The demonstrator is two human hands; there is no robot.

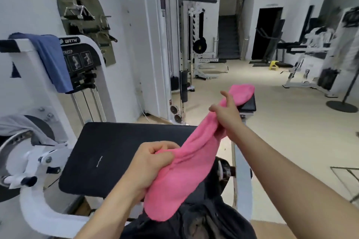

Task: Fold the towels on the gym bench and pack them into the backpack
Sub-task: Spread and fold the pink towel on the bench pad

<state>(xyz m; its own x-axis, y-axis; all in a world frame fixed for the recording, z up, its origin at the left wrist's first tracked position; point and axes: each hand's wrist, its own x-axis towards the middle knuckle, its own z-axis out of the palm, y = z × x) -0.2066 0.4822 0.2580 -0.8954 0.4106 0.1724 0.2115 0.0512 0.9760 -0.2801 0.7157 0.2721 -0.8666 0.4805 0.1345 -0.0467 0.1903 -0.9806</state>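
Observation:
A pink towel [182,172] stretches in a bunched strip from the bench's far pad down to the dark backpack [196,221] at the bottom centre. My left hand [151,163] grips the towel near its lower end. My right hand [226,116] holds the towel further up, with the index finger and thumb sticking out. The black gym bench pad [108,153] lies under and left of the towel. The towel's far end [241,93] rests on the bench's smaller black pad [249,104].
A blue towel [52,60] hangs over a white tricep machine [81,54] at the left. A grey cloth [21,124] lies on the machine's lower part. A cable tower [163,44] stands behind the bench. Beige floor [287,128] spreads to the right.

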